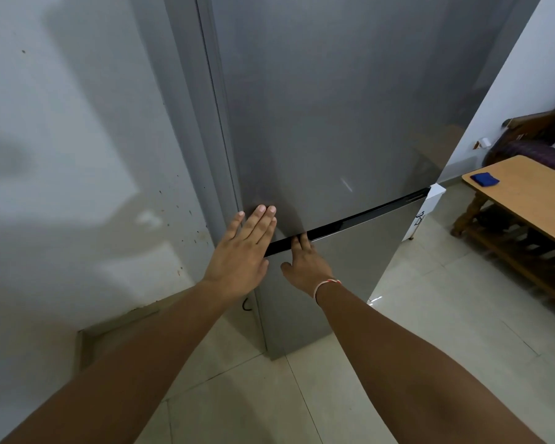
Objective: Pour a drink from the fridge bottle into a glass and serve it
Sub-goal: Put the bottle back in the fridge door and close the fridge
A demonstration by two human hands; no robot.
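A tall grey fridge (334, 107) stands in front of me with both doors closed. A black gap (359, 221) runs between its upper and lower door. My left hand (244, 251) lies flat against the lower left corner of the upper door, fingers spread. My right hand (305, 264) has its fingertips hooked into the black gap, gripping the door's edge; a thin pink band sits on that wrist. No bottle or glass is in view.
A pale wall (61, 155) is close on the left of the fridge. A wooden table (532, 200) with a blue cloth (484, 179) stands at the right, a dark sofa (532, 139) behind it. Light tiled floor (430, 315) lies below.
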